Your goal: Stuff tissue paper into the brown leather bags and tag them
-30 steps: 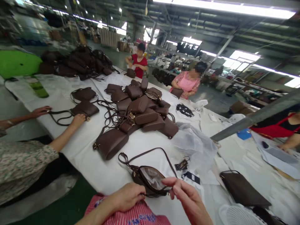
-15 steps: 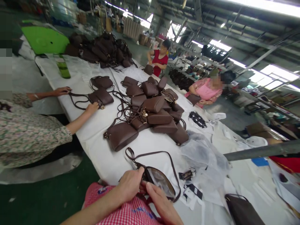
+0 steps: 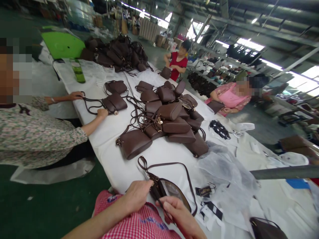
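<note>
In front of me an open brown handbag (image 3: 183, 192) with a pale lining lies at the table edge, its long strap looped out across the white cover. My left hand (image 3: 138, 196) is closed on the near end of this bag, by its metal fittings. With thumb and fingers pinched, my right hand (image 3: 178, 212) holds a thin dark strap at the bag's near side; where the strap's ends run is partly hidden. Beyond the bag lies a brown handbag (image 3: 136, 144) on its side, at the front of a heap of brown handbags (image 3: 175, 126).
At left a co-worker's hands hold another handbag (image 3: 114, 103). Right of my bag lie black tags (image 3: 205, 191), white paper pieces and clear plastic film (image 3: 224, 169). A metal bar (image 3: 286, 172) crosses at right. A green bottle (image 3: 78, 73) stands far left. Two people work across the table.
My right hand has gone from nearly straight fingers beside the bag to a pinch on a thin dark strap. My left hand keeps its hold. The whole view has shifted, moving things rightward.
</note>
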`<state>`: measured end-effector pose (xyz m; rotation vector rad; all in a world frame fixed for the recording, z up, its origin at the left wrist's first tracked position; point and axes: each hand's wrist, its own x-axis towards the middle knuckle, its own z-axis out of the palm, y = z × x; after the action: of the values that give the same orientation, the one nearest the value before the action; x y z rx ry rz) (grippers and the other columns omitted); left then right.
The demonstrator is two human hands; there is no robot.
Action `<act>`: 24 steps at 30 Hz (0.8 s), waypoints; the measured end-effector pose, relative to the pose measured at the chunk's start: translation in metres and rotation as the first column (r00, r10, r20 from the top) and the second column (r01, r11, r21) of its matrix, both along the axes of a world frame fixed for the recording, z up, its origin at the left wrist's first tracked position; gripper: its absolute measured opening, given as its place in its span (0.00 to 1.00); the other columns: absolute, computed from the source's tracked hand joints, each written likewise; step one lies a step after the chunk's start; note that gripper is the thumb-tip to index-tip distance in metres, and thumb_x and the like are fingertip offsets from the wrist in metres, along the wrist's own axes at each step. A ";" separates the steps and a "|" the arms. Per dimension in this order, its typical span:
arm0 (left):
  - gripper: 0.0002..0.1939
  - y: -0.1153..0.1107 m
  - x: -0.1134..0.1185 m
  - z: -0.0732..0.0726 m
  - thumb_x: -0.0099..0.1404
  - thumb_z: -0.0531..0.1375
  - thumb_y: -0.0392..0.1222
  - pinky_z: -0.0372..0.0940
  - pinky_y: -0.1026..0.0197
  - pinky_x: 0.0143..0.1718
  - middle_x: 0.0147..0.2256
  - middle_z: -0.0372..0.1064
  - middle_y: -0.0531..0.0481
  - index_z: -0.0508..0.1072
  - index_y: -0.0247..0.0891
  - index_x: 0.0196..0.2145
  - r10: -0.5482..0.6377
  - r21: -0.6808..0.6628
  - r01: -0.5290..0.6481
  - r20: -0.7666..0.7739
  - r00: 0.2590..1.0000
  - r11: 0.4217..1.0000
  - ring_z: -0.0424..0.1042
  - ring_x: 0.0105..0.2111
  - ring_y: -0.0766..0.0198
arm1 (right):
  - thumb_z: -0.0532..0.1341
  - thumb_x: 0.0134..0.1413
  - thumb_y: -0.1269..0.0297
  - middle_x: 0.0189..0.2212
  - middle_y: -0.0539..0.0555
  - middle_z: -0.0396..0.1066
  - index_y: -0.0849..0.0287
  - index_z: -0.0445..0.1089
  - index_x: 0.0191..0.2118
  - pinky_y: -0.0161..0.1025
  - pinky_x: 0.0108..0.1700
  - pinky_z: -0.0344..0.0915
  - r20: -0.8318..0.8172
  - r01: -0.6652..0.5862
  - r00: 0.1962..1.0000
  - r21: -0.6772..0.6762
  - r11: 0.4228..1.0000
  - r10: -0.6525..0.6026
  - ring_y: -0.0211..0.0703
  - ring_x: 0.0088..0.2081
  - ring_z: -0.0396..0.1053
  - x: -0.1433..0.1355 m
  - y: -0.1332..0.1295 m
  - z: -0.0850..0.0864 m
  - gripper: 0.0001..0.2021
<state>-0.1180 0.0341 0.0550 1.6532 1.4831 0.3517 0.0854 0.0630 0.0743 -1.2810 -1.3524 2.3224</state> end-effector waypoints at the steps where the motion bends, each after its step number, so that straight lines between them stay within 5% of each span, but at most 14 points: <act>1: 0.13 0.000 0.001 -0.001 0.67 0.46 0.37 0.63 0.58 0.42 0.39 0.75 0.45 0.69 0.42 0.41 0.003 0.011 -0.003 -0.011 1.000 1.000 0.73 0.41 0.54 | 0.65 0.47 0.44 0.14 0.42 0.54 0.63 0.73 0.32 0.31 0.23 0.47 0.008 -0.040 0.999 0.001 0.999 0.040 0.30 0.19 0.49 0.000 0.000 0.001 0.22; 4: 0.13 0.001 0.003 -0.004 0.66 0.47 0.36 0.63 0.59 0.39 0.37 0.75 0.46 0.70 0.42 0.39 -0.004 0.041 0.006 -0.043 0.999 0.999 0.74 0.38 0.55 | 0.66 0.46 0.46 0.19 0.47 0.62 0.61 0.70 0.23 0.32 0.27 0.53 0.027 -0.106 0.994 0.071 0.992 0.104 0.33 0.23 0.56 0.005 0.001 0.008 0.20; 7: 0.14 0.005 0.004 -0.008 0.66 0.47 0.35 0.63 0.60 0.37 0.35 0.75 0.46 0.72 0.41 0.37 0.000 0.041 0.001 -0.029 1.000 0.999 0.74 0.36 0.55 | 0.63 0.51 0.46 0.41 0.56 0.70 0.60 0.69 0.23 0.38 0.44 0.61 0.005 0.019 1.000 0.225 0.974 -0.021 0.44 0.41 0.66 0.011 0.004 0.016 0.20; 9: 0.13 0.009 0.006 -0.012 0.65 0.49 0.36 0.63 0.60 0.37 0.35 0.75 0.47 0.73 0.42 0.37 -0.018 0.023 0.017 0.048 0.999 1.000 0.73 0.35 0.55 | 0.62 0.53 0.48 0.51 0.58 0.67 0.59 0.69 0.22 0.43 0.51 0.58 -0.051 0.129 0.992 0.255 0.958 -0.120 0.51 0.52 0.62 0.012 0.007 0.019 0.20; 11: 0.11 0.012 0.009 -0.018 0.64 0.51 0.37 0.62 0.61 0.36 0.34 0.75 0.50 0.74 0.42 0.36 -0.081 -0.020 0.088 0.222 0.972 0.996 0.73 0.34 0.58 | 0.63 0.53 0.51 0.42 0.59 0.72 0.59 0.67 0.20 0.44 0.51 0.59 -0.180 0.215 0.967 0.208 0.954 -0.179 0.51 0.50 0.64 0.007 0.009 0.020 0.19; 14: 0.09 0.017 0.012 -0.034 0.57 0.58 0.36 0.62 0.63 0.36 0.33 0.74 0.54 0.75 0.43 0.36 -0.085 -0.156 0.194 0.523 0.848 0.968 0.71 0.34 0.61 | 0.62 0.53 0.49 0.22 0.52 0.66 0.58 0.67 0.20 0.39 0.37 0.62 -0.379 0.284 0.898 0.106 0.953 -0.225 0.43 0.30 0.66 -0.004 0.013 0.019 0.20; 18: 0.19 0.024 0.015 -0.068 0.37 0.63 0.28 0.61 0.62 0.35 0.28 0.72 0.55 0.74 0.38 0.31 0.398 -0.540 -0.034 0.574 0.716 0.841 0.69 0.32 0.60 | 0.61 0.54 0.47 0.18 0.49 0.63 0.60 0.75 0.31 0.35 0.29 0.57 -0.197 0.182 0.971 0.228 0.957 -0.138 0.37 0.23 0.59 -0.006 0.025 0.013 0.19; 20: 0.15 0.029 0.018 -0.084 0.40 0.61 0.31 0.60 0.62 0.33 0.27 0.70 0.53 0.71 0.37 0.30 0.595 -0.642 -0.193 0.497 0.631 0.741 0.68 0.31 0.61 | 0.62 0.54 0.48 0.19 0.48 0.65 0.60 0.75 0.37 0.34 0.28 0.56 0.000 0.092 0.995 0.307 0.947 -0.097 0.36 0.22 0.59 -0.002 0.032 0.010 0.18; 24: 0.11 0.041 0.026 -0.108 0.49 0.57 0.41 0.57 0.62 0.33 0.31 0.68 0.51 0.67 0.39 0.33 0.771 -0.664 -0.427 0.389 0.504 0.614 0.67 0.34 0.61 | 0.61 0.55 0.48 0.30 0.52 0.74 0.57 0.68 0.50 0.34 0.29 0.61 0.150 0.067 0.979 0.416 0.907 -0.141 0.37 0.25 0.63 0.011 0.043 0.009 0.22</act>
<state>-0.0920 0.0749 -0.0529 0.4026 1.3941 0.7894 0.0965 0.1060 0.0836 -1.3991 -1.6674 1.7584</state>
